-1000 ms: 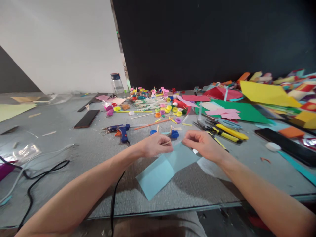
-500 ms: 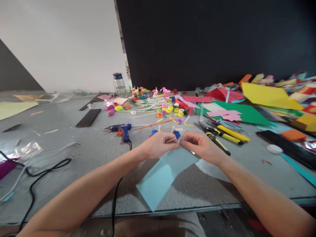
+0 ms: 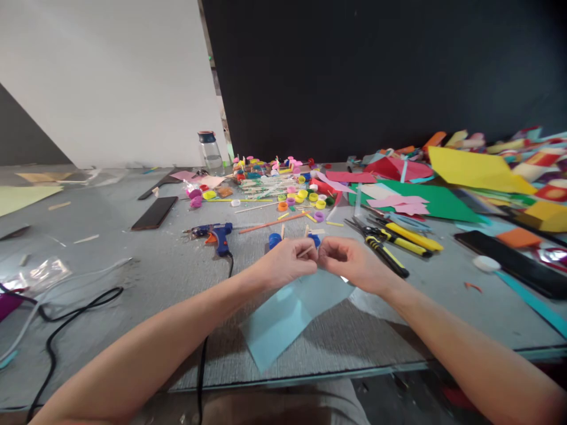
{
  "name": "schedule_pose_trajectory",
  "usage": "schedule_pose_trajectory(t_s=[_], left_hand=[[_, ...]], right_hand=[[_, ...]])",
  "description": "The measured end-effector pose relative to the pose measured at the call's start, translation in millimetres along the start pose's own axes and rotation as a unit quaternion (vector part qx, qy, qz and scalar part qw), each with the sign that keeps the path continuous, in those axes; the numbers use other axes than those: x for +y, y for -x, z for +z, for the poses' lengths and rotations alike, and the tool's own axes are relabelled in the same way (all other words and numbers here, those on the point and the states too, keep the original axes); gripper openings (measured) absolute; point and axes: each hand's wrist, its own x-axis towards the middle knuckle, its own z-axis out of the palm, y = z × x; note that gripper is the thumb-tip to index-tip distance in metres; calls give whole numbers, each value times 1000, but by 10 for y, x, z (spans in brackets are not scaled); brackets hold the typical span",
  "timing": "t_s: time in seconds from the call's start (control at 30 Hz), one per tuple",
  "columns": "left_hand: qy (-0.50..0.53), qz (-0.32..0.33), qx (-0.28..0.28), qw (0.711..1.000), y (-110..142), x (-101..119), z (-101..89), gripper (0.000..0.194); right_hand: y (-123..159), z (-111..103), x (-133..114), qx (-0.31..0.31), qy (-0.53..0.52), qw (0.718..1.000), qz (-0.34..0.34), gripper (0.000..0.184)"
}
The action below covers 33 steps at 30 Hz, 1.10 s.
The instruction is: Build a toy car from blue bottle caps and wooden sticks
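My left hand (image 3: 287, 260) is closed on a thin wooden stick (image 3: 305, 251), which shows between the fingers. Close against it, my right hand (image 3: 349, 262) pinches at the upper edge of a light blue paper (image 3: 279, 321); its fingertips are partly hidden. The paper hangs below both hands with a fold across it, slanting toward the table's front edge. Just behind the hands stand a blue bottle cap (image 3: 274, 240) and another blue cap (image 3: 315, 239), with small upright wooden pieces near them.
A blue glue gun (image 3: 217, 233) lies left of my hands, its black cord running to the front edge. Pliers (image 3: 381, 251) with yellow-black handles lie right. Beyond are colourful caps (image 3: 303, 195), green paper (image 3: 443, 200), a bottle (image 3: 209, 150) and phones (image 3: 155, 213).
My two hands have come together until the fingertips nearly meet, the left moving right with the stick. The blue paper has swung slightly beneath them.
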Motion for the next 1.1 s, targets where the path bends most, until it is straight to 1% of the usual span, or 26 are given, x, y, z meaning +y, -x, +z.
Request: schedule_pose_trajectory(t_s=[0.1, 0.2, 0.3, 0.37, 0.43, 0.57, 0.67, 0.73, 0.8, 0.9, 0.97, 1.1], left_hand=[[3, -16, -10, 1000, 12, -26, -44, 3], [-3, -32, -24, 999, 6, -40, -143, 2], [-7, -27, -22, 999, -17, -14, -229, 10], [-10, -16, -10, 1000, -21, 25, -233, 16], [-18, -6, 2, 1000, -11, 61, -184, 18], [-29, 14, 13, 999, 18, 60, -37, 15], [-25, 24, 8, 999, 22, 26, 15, 13], [-19, 23, 1, 1000, 24, 20, 14, 11], [-15, 17, -7, 1000, 28, 33, -3, 11], [-12, 7, -11, 1000, 36, 65, -36, 12], [-8, 2, -10, 1000, 37, 80, -50, 11], [-6, -2, -12, 1000, 32, 94, -45, 10]], right_hand=[[18, -80, -7, 27, -8, 1000, 8, 20], [38, -214, 28, 69, -22, 997, 11, 23], [44, -298, 68, 85, -26, 996, 8, 25], [39, -294, 68, 77, -22, 997, 7, 25], [30, -250, 43, 64, -15, 998, 6, 24], [17, -122, -29, 29, 9, 1000, 1, 16], [9, -66, -48, -2, 24, 1000, -3, 11], [2, -82, -34, -18, 23, 1000, -2, 11], [-4, -146, -6, -20, 16, 1000, -2, 12], [-2, -275, 24, 12, 3, 1000, -9, 16], [9, -316, 17, 22, -5, 1000, -14, 17], [27, -236, -32, -32, -8, 999, -7, 22]])
